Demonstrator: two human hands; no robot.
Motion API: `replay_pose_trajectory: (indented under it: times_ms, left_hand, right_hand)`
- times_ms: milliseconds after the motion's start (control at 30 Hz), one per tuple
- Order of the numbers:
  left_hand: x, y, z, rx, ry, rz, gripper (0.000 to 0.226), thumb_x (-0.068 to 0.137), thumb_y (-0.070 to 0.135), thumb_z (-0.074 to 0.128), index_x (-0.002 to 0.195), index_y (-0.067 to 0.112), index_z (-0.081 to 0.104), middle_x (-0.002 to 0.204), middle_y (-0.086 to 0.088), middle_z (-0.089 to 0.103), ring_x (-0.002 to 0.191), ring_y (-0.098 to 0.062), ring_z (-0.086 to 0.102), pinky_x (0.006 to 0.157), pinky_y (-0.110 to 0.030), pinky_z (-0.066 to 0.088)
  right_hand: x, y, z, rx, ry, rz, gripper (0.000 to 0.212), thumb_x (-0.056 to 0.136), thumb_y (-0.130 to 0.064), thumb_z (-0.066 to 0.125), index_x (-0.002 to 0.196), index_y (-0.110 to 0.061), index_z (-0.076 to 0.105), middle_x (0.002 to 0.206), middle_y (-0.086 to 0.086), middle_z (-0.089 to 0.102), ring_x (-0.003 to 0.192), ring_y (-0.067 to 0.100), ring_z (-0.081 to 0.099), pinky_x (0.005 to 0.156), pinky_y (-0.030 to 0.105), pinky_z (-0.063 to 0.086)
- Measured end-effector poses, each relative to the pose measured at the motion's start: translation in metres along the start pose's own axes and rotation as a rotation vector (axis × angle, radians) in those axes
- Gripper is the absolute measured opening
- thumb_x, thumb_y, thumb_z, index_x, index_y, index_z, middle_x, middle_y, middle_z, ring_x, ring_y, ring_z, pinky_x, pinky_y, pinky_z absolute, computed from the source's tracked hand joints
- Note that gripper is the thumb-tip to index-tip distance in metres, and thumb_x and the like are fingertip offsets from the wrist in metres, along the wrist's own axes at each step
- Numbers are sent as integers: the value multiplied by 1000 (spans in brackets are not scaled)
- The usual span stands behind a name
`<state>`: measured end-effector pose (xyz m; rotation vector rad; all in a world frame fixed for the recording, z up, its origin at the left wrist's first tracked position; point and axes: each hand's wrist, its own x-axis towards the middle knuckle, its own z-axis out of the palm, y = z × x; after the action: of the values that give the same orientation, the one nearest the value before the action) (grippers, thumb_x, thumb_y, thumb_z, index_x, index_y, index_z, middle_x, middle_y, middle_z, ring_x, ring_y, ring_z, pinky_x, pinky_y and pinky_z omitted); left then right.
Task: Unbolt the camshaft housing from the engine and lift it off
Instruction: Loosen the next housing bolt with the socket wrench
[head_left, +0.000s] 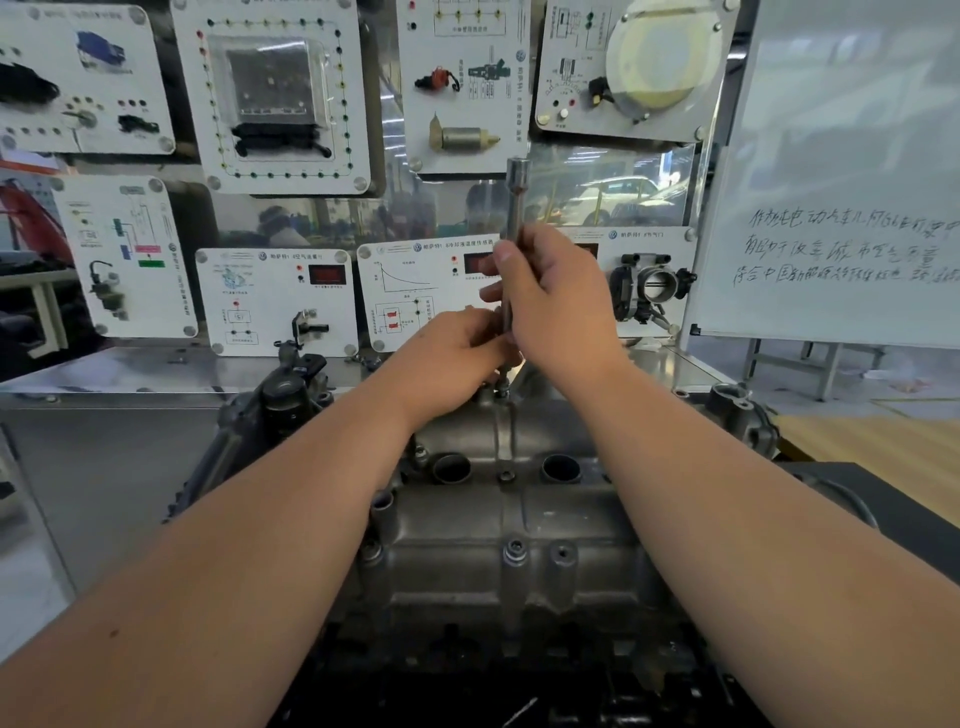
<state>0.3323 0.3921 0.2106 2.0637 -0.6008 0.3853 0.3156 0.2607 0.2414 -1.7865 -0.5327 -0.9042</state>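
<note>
The engine (498, 649) fills the lower middle of the view, standing just in front of a steel counter (130, 364) that carries a wall of training panels (275, 93); a whiteboard (841, 171) with handwriting stands to the right. The person leans over the engine from the near side, both forearms stretched forward, since the bolt being worked sits at its far edge.

The housing (519, 525) still lies on top of the engine, a grey casting with two round openings (560, 467) across its middle. It has not been lifted. At least one bolt (515, 546) shows in its boss near the front edge and another (506, 475) sits between the openings, so the unbolting looks unfinished.

A long extension bar (515, 218) stands nearly upright over the far edge of the housing, its socket end at the top. It is probably held upright so that its lower tip stays square on the bolt head and does not slip.

The right hand (550, 296) grips the bar at mid-length, fingers wrapped round it and thumb pressed on the shaft, placed to spin or steady it. The left hand (457, 353) is lower, its fingers closed round the foot of the bar just above the far bolt (501, 387), apparently guiding the tip onto it. Whether the tip is fully seated cannot be told, as the hands hide the joint.
</note>
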Motion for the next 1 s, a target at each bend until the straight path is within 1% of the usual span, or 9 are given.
replay_pose_trajectory:
  times_ms: [100,167,233,367,500,633,733,900,1000]
  left_hand:
    - [-1,0,-1,3,-9,10,21,97,30,66,98,10,73,92,-18,74,83,-40,67,77,-46,52]
    - [-2,3,-2,0,-15,20,32,88,32,69,102,4,70,95,-22,73,89,-44,68,86,-58,55]
    - [-2,6,-2,11,-22,28,44,80,39,67,107,4,68,98,-21,73,94,-43,68,88,-62,53]
    - [-3,4,-2,39,-7,31,42,86,40,66,105,3,67,95,-21,73,90,-43,68,86,-62,53]
    - [-3,2,0,44,-2,-3,27,101,36,59,101,12,71,100,-19,74,95,-42,69,86,-58,52]
    - [-3,3,-1,67,2,30,26,98,32,64,104,7,69,97,-18,74,91,-41,69,86,-59,53]
    - [-4,6,-1,81,-3,55,46,88,40,66,110,0,64,97,-23,72,89,-42,68,85,-60,53]
    - [-2,1,1,60,12,31,21,99,34,60,101,16,70,94,-12,75,89,-34,70,86,-55,54]
    - [-1,0,0,70,11,18,21,99,33,60,96,16,71,95,-13,75,89,-36,70,84,-55,53]
  right_hand:
    - [-1,0,0,28,-32,20,18,105,-23,48,106,-11,62,93,-5,73,75,7,71,73,32,56]
    - [-3,-1,0,68,-38,30,20,101,-28,56,120,-20,58,93,-4,75,80,12,72,78,38,58]
    - [-5,-1,1,64,-21,23,23,96,-30,65,116,-31,53,89,-3,75,83,14,73,80,40,59]
    - [-4,-1,2,-4,-20,15,10,99,-25,61,106,-26,53,91,-2,74,85,15,72,81,42,58]
    - [-3,0,0,11,-31,30,9,104,-19,52,106,-16,60,92,-5,73,75,4,72,75,32,59]
    - [-4,-1,-1,41,-42,31,14,102,-25,56,115,-20,58,93,-4,74,82,10,73,81,38,59]
    - [-6,-1,0,34,-8,33,22,98,-30,64,117,-27,55,96,-3,75,84,14,73,81,42,59]
    - [-3,-3,0,29,-21,34,16,103,-21,54,105,-9,63,95,-2,74,74,10,73,70,41,60]
    - [-2,-3,0,40,-38,45,17,105,-22,50,107,-10,62,92,-4,73,74,12,73,77,47,60]
